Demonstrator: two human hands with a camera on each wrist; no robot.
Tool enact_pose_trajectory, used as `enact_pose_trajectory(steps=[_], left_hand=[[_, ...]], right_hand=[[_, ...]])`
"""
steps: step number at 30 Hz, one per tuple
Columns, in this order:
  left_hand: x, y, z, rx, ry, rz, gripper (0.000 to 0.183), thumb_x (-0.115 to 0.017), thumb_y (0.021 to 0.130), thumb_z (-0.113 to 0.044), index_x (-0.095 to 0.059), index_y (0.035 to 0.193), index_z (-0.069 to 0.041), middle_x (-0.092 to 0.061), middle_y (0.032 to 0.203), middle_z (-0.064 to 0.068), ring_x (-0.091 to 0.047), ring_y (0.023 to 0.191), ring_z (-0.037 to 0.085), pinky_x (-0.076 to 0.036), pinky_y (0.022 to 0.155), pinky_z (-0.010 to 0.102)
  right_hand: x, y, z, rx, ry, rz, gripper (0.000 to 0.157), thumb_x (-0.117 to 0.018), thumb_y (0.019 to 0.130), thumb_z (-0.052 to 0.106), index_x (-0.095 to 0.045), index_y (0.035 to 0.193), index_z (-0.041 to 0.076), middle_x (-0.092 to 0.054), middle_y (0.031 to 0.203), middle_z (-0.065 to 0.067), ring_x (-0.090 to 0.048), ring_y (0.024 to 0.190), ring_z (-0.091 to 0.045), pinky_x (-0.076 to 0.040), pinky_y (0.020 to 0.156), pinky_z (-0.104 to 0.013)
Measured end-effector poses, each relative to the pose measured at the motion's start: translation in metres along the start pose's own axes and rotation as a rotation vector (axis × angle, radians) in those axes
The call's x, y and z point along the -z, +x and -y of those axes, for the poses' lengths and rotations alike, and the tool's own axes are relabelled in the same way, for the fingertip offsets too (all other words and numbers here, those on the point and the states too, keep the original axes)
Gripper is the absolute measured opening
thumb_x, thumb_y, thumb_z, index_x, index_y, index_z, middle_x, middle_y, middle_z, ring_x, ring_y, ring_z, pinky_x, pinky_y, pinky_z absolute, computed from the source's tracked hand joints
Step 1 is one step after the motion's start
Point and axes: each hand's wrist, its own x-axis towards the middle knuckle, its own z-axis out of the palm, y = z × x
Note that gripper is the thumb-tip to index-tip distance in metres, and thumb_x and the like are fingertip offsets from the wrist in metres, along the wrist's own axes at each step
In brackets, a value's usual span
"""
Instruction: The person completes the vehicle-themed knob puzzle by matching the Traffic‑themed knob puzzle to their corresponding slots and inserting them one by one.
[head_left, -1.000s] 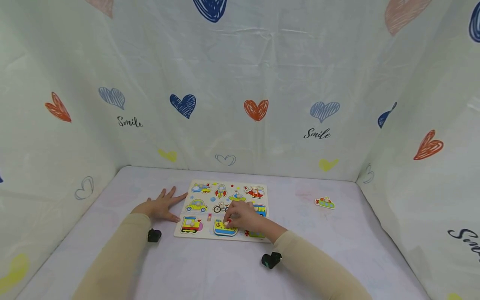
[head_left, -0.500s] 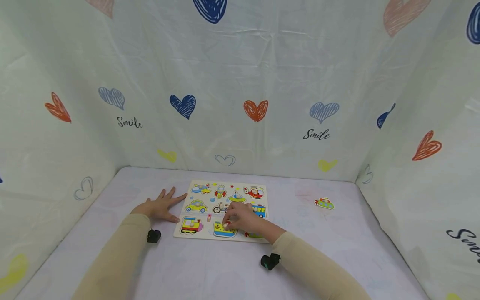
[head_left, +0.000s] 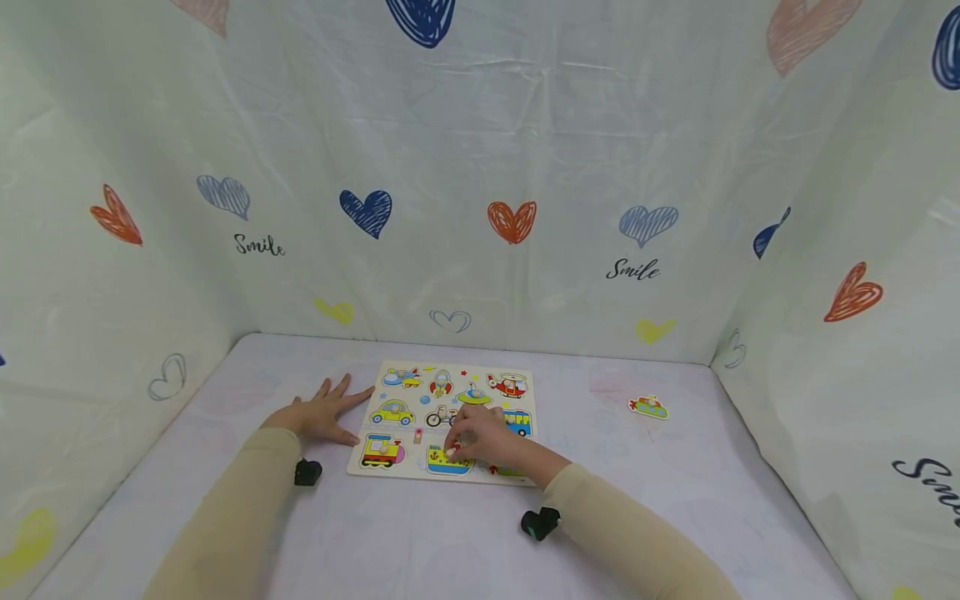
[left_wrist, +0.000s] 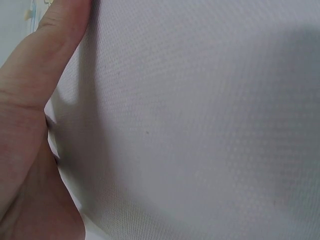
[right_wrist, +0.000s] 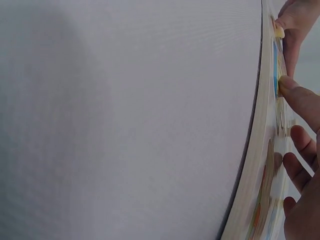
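Observation:
My left hand (head_left: 321,414) lies on the table with fingers spread, its thumb and index tip touching the left edge of the puzzle board (head_left: 431,367). With curled fingers, my right hand (head_left: 483,433) pinches at the yellow and blue ship puzzle piece (head_left: 448,460) in the board's front row. The right wrist view shows the right thumb (right_wrist: 297,95) on the ship; its knob is hidden. Beside it sits the train piece (head_left: 381,451). The submarine picture (head_left: 508,470) on the board is partly covered by the right wrist.
A loose green submarine piece (head_left: 648,407) lies on the table (head_left: 600,467) right of the board. The board's other rows hold several vehicle pieces, among them a yellow car (head_left: 392,412) and a red helicopter (head_left: 507,384). White curtains (head_left: 570,150) with hearts enclose the table.
The ship piece appears to lie flatter in the board than a second ago. Both hands have stayed practically in place.

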Motion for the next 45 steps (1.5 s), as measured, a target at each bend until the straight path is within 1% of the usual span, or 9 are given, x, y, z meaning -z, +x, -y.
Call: enact_pose_trajectory(steps=[7,15,19,22,26,29,35,39,45], left_hand=[[0.000,0.000,-0.001,-0.005,-0.003,0.004,0.102,-0.079,0.073,-0.052,-0.026,0.155,-0.020,0.000,0.158,0.028,0.004,0.140,0.055,-0.004,0.099,0.080],[0.000,0.000,-0.001,-0.012,-0.002,0.005,0.102,-0.079,0.074,-0.052,-0.026,0.154,-0.018,0.000,0.158,0.029,0.003,0.140,0.056,-0.004,0.098,0.081],[0.000,0.000,-0.001,-0.012,0.000,0.004,0.102,-0.079,0.074,-0.052,-0.026,0.155,-0.018,0.000,0.158,0.029,0.003,0.140,0.056,-0.004,0.098,0.081],[0.000,0.000,-0.002,-0.006,0.005,0.003,0.102,-0.079,0.074,-0.052,-0.026,0.155,-0.019,0.000,0.158,0.029,0.003,0.140,0.056,-0.005,0.098,0.081],[0.000,0.001,-0.002,0.006,0.001,0.005,0.102,-0.079,0.074,-0.052,-0.026,0.155,-0.019,0.000,0.158,0.028,0.003,0.140,0.055,-0.005,0.099,0.080],[0.000,0.002,-0.001,0.014,-0.005,0.007,0.102,-0.079,0.074,-0.051,-0.026,0.155,-0.020,0.000,0.159,0.027,0.004,0.141,0.054,-0.004,0.099,0.080],[-0.001,0.003,0.000,0.021,-0.010,0.007,0.103,-0.080,0.073,-0.051,-0.026,0.155,-0.021,0.000,0.158,0.028,0.004,0.141,0.054,-0.004,0.100,0.079],[0.000,0.002,0.000,0.013,-0.008,0.008,0.102,-0.080,0.073,-0.052,-0.026,0.155,-0.019,0.000,0.158,0.029,0.004,0.140,0.055,-0.004,0.099,0.080],[0.002,-0.001,-0.003,0.014,-0.002,0.012,0.102,-0.079,0.073,-0.052,-0.026,0.155,-0.019,0.000,0.158,0.029,0.004,0.140,0.055,-0.004,0.099,0.080]], right_hand=[[0.001,0.000,0.000,-0.007,-0.014,0.011,0.006,-0.077,0.083,0.036,-0.073,0.087,0.035,-0.048,0.096,0.017,-0.044,0.105,-0.007,-0.027,0.083,-0.035],[0.001,0.000,-0.002,0.023,-0.053,0.018,0.007,-0.076,0.084,0.039,-0.073,0.090,0.037,-0.049,0.099,0.017,-0.044,0.107,-0.008,-0.028,0.082,-0.035],[0.007,-0.003,-0.003,0.029,-0.032,0.006,0.009,-0.077,0.083,0.039,-0.073,0.091,0.038,-0.051,0.101,0.019,-0.047,0.107,-0.007,-0.029,0.084,-0.036],[0.015,-0.007,-0.006,0.029,0.027,-0.004,0.014,-0.078,0.082,0.036,-0.073,0.096,0.036,-0.053,0.103,0.019,-0.049,0.108,-0.007,-0.030,0.087,-0.036],[0.025,-0.015,-0.012,0.017,0.178,0.014,0.025,-0.077,0.085,0.028,-0.072,0.109,0.029,-0.055,0.107,0.014,-0.051,0.103,-0.010,-0.039,0.090,-0.034],[0.030,-0.021,-0.018,0.017,0.235,0.021,0.029,-0.076,0.087,0.025,-0.070,0.116,0.026,-0.057,0.110,0.011,-0.052,0.098,-0.013,-0.046,0.086,-0.033],[0.040,-0.032,-0.031,-0.013,0.206,-0.006,0.030,-0.075,0.087,0.028,-0.069,0.116,0.023,-0.060,0.110,0.011,-0.054,0.100,-0.014,-0.047,0.089,-0.033],[0.048,-0.040,-0.041,-0.036,0.202,-0.044,0.032,-0.077,0.085,0.023,-0.069,0.115,0.018,-0.063,0.110,0.008,-0.056,0.100,-0.016,-0.048,0.089,-0.037],[0.057,-0.057,-0.063,-0.061,0.213,-0.112,0.032,-0.079,0.084,0.019,-0.069,0.114,0.015,-0.062,0.106,0.004,-0.053,0.091,-0.016,-0.048,0.077,-0.031]])
